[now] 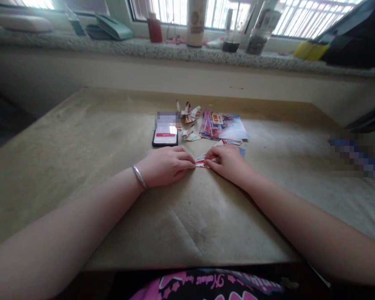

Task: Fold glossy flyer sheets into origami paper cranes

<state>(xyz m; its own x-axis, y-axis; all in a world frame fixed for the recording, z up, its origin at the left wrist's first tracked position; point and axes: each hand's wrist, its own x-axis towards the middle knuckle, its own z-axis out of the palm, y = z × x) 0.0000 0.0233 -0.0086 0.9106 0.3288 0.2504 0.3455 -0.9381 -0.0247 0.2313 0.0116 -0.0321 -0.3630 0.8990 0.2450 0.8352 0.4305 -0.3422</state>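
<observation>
Between my two hands a small folded piece of printed paper (201, 161), white with red, lies low over the table. My left hand (168, 166), with a silver bangle at the wrist, has its fingertips pressed together on the paper's left end. On the right side, my right hand (228, 161) pinches the same paper between thumb and fingers, hiding part of it. Just beyond my hands lie several folded paper shapes (192, 114) with pointed ends. A stack of colourful printed sheets (225, 126) sits behind my right hand.
A phone (165, 137) with its screen lit lies beyond my left hand. The table (112, 233) has a beige cover. Against the window, a stone sill (162, 49) holds a red jar (154, 28), bottles, a glasses case and a dark bag (356, 41).
</observation>
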